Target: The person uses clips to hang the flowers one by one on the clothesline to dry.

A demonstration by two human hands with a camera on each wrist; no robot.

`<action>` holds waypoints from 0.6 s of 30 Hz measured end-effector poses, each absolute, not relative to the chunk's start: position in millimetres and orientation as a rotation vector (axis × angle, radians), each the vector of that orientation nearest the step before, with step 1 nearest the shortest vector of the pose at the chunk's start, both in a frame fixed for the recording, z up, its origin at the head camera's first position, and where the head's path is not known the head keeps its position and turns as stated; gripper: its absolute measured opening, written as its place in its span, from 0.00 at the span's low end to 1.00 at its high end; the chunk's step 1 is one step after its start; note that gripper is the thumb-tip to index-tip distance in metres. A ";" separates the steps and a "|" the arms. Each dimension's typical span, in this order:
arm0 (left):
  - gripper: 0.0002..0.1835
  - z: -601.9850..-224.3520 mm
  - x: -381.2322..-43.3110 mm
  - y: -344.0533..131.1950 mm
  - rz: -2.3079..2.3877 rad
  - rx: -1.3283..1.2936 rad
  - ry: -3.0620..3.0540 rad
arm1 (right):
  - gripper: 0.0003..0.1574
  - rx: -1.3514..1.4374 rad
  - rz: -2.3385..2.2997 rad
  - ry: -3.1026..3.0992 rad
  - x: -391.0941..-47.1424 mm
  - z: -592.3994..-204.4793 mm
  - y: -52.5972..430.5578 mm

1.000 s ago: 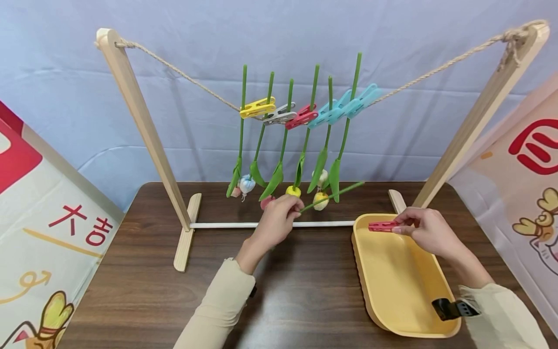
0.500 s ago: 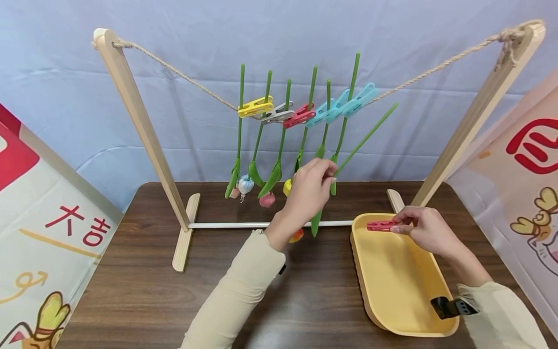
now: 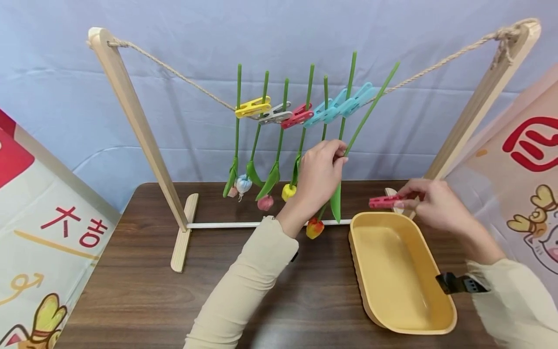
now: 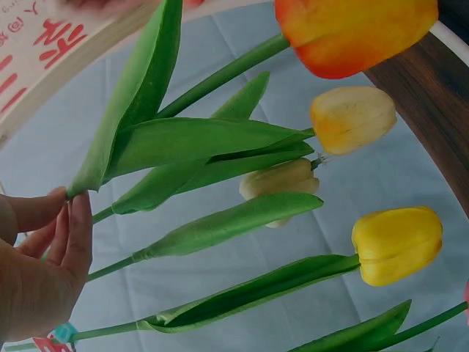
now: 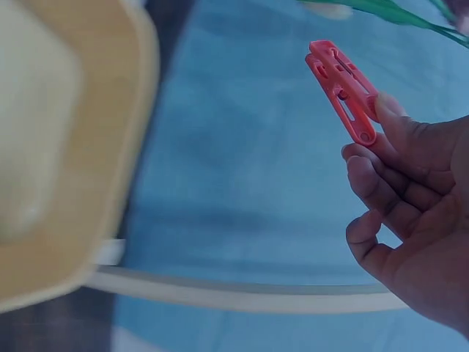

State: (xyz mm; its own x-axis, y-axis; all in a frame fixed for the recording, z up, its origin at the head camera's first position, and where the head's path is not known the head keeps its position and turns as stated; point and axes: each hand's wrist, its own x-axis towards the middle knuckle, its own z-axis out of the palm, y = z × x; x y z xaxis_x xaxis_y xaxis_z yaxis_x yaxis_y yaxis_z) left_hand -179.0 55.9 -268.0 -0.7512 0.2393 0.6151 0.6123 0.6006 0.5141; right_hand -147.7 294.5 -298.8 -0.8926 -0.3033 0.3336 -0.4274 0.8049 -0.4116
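My left hand [image 3: 320, 167] pinches the green stem of an orange-red tulip [image 3: 315, 229], which hangs bloom down with its stem slanting up right across the rope. In the left wrist view the thumb and fingertips meet at the base of the leaves, and the orange bloom [image 4: 359, 33] is large at the top. Above the yellow tray's far rim, my right hand [image 3: 436, 203] holds a red clothespin [image 3: 384, 201] by one end; the right wrist view shows this clothespin [image 5: 343, 92] between thumb and fingers. Several tulips hang head down from the rope, clipped by yellow [image 3: 253, 107], grey, red and blue clothespins.
A jute rope [image 3: 174, 72] sags between two wooden posts [image 3: 137, 126], joined low by a white rod [image 3: 226, 225]. The yellow tray [image 3: 359, 271] stands at the right of the brown table [image 3: 131, 300]. Printed panels [image 3: 52, 232] flank both sides.
My left hand has risen to the right, lifting the orange-red tulip until its stem reaches the rope. The right hand has lifted the red clothespin up from over the tray.
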 end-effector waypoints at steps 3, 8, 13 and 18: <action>0.07 -267.2 -179.7 56.9 -1.011 -0.678 -2.326 | 0.05 0.512 0.742 -2.745 -151.7 -267.6 291.0; 0.07 -267.2 -181.0 57.5 -1.016 -0.678 -2.323 | 0.06 0.439 0.742 -2.677 -157.1 -213.9 279.2; 0.07 -266.9 -181.6 57.6 -1.035 -0.660 -2.317 | 0.05 0.511 0.582 -2.572 -161.0 -174.1 264.4; 0.08 -265.3 -181.6 58.5 -1.032 -0.647 -2.304 | 0.06 0.517 0.437 -2.565 -167.9 -148.6 253.5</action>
